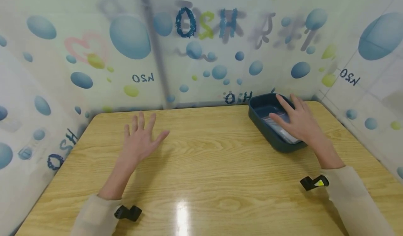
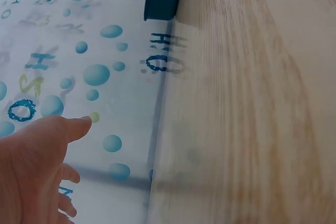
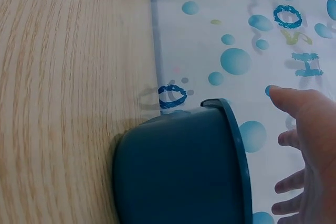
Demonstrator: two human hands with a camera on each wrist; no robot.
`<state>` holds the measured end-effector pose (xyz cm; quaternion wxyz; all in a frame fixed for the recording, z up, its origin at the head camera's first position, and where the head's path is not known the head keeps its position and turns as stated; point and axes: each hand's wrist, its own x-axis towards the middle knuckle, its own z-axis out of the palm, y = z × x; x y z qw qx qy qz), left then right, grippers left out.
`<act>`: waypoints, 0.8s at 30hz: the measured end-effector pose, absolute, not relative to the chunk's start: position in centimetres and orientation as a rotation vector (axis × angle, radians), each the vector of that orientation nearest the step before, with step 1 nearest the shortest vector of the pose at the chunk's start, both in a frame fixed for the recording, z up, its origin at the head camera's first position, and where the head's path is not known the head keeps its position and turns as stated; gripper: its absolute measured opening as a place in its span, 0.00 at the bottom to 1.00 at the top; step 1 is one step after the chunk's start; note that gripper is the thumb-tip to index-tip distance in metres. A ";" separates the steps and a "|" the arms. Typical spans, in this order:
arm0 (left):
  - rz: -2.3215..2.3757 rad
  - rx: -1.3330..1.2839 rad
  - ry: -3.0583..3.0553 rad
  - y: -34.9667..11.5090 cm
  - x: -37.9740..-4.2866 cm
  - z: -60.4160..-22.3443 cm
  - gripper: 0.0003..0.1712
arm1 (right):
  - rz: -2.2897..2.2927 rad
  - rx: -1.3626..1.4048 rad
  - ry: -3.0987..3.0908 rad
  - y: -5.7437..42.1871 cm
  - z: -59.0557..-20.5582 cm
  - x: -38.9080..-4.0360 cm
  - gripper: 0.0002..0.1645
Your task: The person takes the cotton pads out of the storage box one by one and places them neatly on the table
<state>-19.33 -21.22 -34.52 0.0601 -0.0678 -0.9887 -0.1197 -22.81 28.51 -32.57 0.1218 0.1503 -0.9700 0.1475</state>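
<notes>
Head view shows a wooden table (image 1: pixel 207 166) against a white sheet (image 1: pixel 176 64) printed with blue and green bubbles and lettering. On the table's far right stands a dark blue bin (image 1: pixel 267 136), upright near the sheet, with a clear packet (image 1: pixel 279 131) lying inside it. Over the bin's opening is the right hand (image 1: pixel 299 122), its fingers straight and apart, the thumb pointing left across the packet; whether it touches anything cannot be told from this angle. Toward the table's left side, well apart from the bin, the left hand (image 1: pixel 138 143) is raised with all its fingers spread and nothing in its grasp. Each pale sleeve (image 1: pixel 97 216) has a small black device (image 1: pixel 127 213) at its cuff. Left wrist view has the thumb stretched out, the other fingertips partly hidden behind the hand, and the bin's end at the top edge. Right wrist view shows the bin's outer wall up close, with the right thumb and separated fingers beside its rim, a gap between.
</notes>
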 end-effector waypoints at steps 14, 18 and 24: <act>-0.440 -0.229 -2.944 -19.5 -19.7 -34.8 0.51 | 0.521 0.365 -2.911 30.0 -32.3 -23.6 0.54; -0.470 -0.247 -2.947 -19.0 -19.9 -34.9 0.51 | 0.544 0.333 -2.943 30.6 -32.3 -23.8 0.55; -0.495 -0.271 -2.922 -18.1 -20.1 -35.1 0.49 | 0.558 0.307 -2.949 31.5 -32.7 -24.1 0.55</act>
